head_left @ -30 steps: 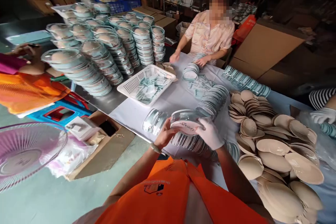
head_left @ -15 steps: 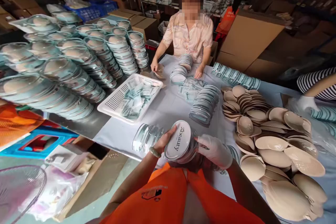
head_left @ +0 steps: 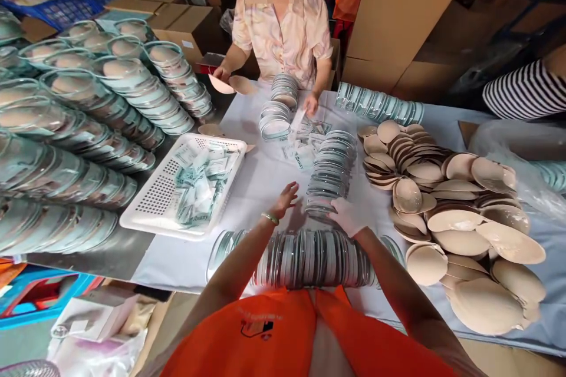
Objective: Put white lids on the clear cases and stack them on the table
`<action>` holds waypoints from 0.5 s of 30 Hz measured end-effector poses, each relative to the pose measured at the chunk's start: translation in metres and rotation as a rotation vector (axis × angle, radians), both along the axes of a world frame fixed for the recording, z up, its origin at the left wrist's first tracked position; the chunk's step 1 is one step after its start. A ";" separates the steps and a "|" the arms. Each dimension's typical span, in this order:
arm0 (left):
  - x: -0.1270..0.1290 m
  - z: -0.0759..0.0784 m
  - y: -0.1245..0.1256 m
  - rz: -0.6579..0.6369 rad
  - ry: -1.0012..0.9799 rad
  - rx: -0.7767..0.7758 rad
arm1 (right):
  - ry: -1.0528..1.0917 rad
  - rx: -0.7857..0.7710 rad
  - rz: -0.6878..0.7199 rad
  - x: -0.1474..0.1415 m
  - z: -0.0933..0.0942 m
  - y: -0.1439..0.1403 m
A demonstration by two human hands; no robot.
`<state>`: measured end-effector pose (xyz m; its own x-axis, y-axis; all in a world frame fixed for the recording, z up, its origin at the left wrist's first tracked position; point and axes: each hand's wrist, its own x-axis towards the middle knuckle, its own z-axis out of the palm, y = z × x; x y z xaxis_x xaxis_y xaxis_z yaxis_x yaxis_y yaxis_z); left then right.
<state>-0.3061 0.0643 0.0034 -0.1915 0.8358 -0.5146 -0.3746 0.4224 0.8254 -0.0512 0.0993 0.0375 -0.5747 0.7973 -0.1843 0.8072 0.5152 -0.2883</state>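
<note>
1. White glove material covers the person's right hand (head_left: 349, 218), which reaches to the near end of the middle row of clear round cases (head_left: 331, 168); its fingertips meet the last case, though whether they grip it one cannot tell.
2. Bare, with a pale bangle (head_left: 270, 218) at the wrist, the left hand (head_left: 284, 201) hovers over the cloth to the left of that row, fingers spread and holding nothing. The two hands are apart.
3. The middle row stretches away from the person across the pale tablecloth (head_left: 260, 182), its cases packed face to face.
4. Nearer the person's orange vest (head_left: 265, 330), a second row of cases (head_left: 309, 259) lies crosswise along the table edge, beneath and between the forearms.
5. To the right spreads a heap of beige moulded cups (head_left: 457, 241), many of them nested or overlapping.
6. To the left, a white perforated basket (head_left: 152, 188) holds printed packets (head_left: 198, 191); beyond it rise stacks of filled containers (head_left: 132, 91).
7. Across the table, a co-worker (head_left: 283, 41) in a patterned shirt holds a beige cup (head_left: 221, 85) in one hand, while the other is at a scatter of packets (head_left: 305, 144) beside the middle row's far end.
</note>
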 end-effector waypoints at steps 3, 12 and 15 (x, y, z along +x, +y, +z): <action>0.011 0.003 -0.009 -0.039 0.060 -0.009 | 0.027 0.042 -0.022 -0.003 -0.016 0.003; 0.101 -0.017 -0.038 0.218 -0.435 -0.261 | 0.341 0.301 -0.378 0.029 0.027 0.164; 0.126 -0.030 -0.014 0.188 -0.569 -0.277 | 0.344 0.260 -0.375 0.004 0.046 0.246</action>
<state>-0.1803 0.0505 -0.0266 0.0442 0.6371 -0.7695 -0.8085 0.4753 0.3471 -0.0468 0.3454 0.0833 -0.2361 0.9523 0.1931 0.8304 0.3010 -0.4688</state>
